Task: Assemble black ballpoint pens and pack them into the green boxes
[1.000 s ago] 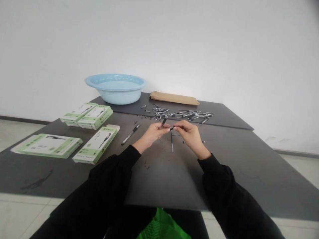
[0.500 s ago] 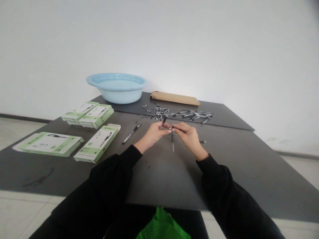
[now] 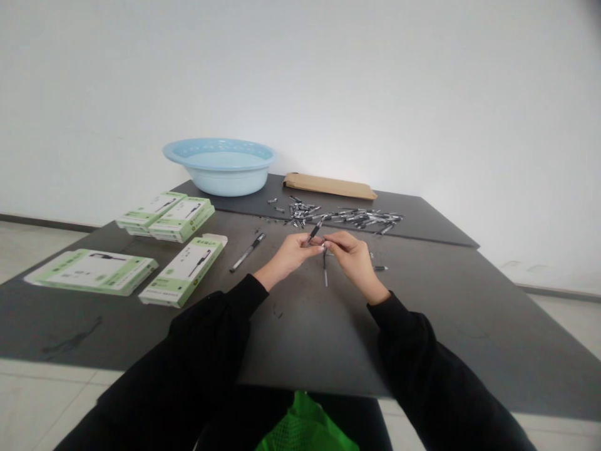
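Observation:
Both hands meet over the middle of the dark table [image 3: 328, 326]. My left hand [image 3: 291, 254] pinches a black pen part [image 3: 314, 231] that sticks up and away from the fingers. My right hand [image 3: 353, 258] is closed in a pinch against it, holding a small piece I cannot make out. A thin pen refill [image 3: 325, 270] lies on the table just below the fingers. A whole pen [image 3: 246, 252] lies to the left of my left hand. Further back is a scattered pile of several pen parts [image 3: 347, 216].
Green and white pen boxes lie at the left: one nearest [image 3: 184, 270], a flat one [image 3: 91, 270] at the far left, a pair [image 3: 166, 216] behind. A light blue basin [image 3: 220, 164] and a brown envelope [image 3: 328, 185] sit at the back. Green mesh [image 3: 305, 429] shows below the table edge.
Both hands have dropped slightly toward the table and come closer together. The black pen part in my left hand has tilted more to the right.

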`<act>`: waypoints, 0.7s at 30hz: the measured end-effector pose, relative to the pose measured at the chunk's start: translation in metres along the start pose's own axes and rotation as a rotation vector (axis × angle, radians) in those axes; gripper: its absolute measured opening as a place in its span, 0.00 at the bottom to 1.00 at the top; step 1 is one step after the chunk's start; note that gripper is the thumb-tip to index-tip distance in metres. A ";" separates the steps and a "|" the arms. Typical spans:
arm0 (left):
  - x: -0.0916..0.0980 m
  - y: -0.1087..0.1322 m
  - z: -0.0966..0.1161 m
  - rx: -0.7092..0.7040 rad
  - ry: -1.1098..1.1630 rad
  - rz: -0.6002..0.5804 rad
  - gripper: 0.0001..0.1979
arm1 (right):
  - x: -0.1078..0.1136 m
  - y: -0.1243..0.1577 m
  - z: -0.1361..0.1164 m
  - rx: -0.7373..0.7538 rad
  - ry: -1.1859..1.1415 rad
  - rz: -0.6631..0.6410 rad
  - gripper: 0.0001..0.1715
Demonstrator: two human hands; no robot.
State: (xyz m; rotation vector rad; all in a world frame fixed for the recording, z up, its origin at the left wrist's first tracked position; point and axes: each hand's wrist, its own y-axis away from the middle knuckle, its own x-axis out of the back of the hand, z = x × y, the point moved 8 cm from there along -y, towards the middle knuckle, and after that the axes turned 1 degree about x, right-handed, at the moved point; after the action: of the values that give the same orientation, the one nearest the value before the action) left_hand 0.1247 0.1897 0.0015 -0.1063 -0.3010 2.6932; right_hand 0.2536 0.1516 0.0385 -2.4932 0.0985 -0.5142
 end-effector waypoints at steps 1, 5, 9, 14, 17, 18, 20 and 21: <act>-0.001 0.001 0.000 0.009 0.007 -0.003 0.13 | 0.000 0.000 -0.001 0.009 -0.004 -0.005 0.08; -0.002 0.004 0.002 0.046 0.038 0.001 0.15 | -0.001 -0.001 -0.003 0.029 -0.004 -0.034 0.11; -0.004 0.006 0.002 0.077 0.037 -0.017 0.15 | 0.000 -0.001 -0.002 0.006 0.009 -0.035 0.10; -0.004 0.005 -0.001 0.091 0.027 -0.010 0.18 | 0.006 0.001 0.008 -0.112 -0.007 0.060 0.09; -0.003 0.004 -0.004 0.103 0.019 -0.010 0.21 | 0.006 0.003 0.011 -0.131 -0.024 0.073 0.09; -0.002 0.004 -0.004 0.109 0.017 -0.008 0.22 | 0.006 0.003 0.010 -0.118 -0.027 0.068 0.09; -0.002 0.004 -0.005 0.118 0.018 -0.002 0.23 | 0.005 0.002 0.006 -0.073 -0.017 0.048 0.09; -0.002 0.005 -0.005 0.120 0.022 -0.002 0.23 | 0.005 0.002 0.004 -0.049 -0.005 0.036 0.09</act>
State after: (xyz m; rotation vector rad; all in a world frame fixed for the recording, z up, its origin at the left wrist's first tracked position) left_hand 0.1251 0.1859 -0.0041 -0.1001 -0.1319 2.6988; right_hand 0.2596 0.1517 0.0357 -2.5357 0.1551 -0.4959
